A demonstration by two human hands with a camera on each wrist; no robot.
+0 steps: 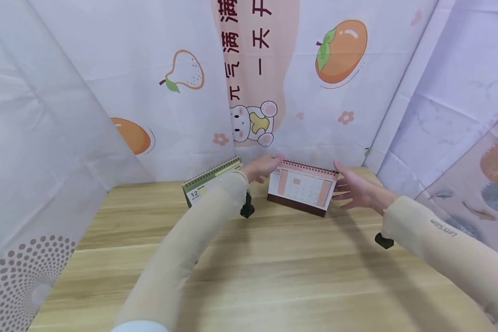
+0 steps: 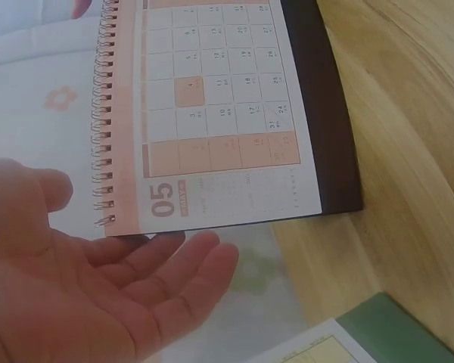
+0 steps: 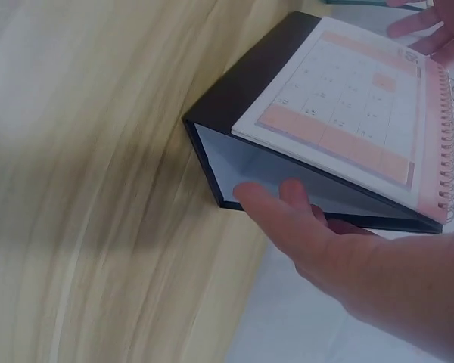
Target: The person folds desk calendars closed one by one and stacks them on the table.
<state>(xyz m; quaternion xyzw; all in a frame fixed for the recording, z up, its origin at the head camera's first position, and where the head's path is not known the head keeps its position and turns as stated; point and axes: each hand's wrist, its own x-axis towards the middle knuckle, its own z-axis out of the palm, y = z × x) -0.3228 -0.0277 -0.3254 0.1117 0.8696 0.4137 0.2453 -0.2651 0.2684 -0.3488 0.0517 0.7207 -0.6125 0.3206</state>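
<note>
A pink desk calendar (image 1: 300, 186) with a dark base stands near the back of the table, its page marked 05. My left hand (image 1: 264, 167) is at its left end; in the left wrist view that hand (image 2: 98, 280) has its fingers loosely extended beside the calendar's edge (image 2: 227, 113). At the right end is my right hand (image 1: 358, 188), fingers spread; in the right wrist view its fingers (image 3: 268, 208) lie by the open side of the calendar (image 3: 356, 98). Whether either hand touches it, I cannot tell. A green calendar (image 1: 197, 191) marked 12 stands left, partly hidden by my left sleeve.
The wooden table (image 1: 274, 276) extends toward me. Behind the calendars hangs a white printed curtain (image 1: 149, 92), with more cloth along the left and right sides. A small black piece (image 1: 247, 206) is at my left wrist, another (image 1: 383, 240) below my right wrist.
</note>
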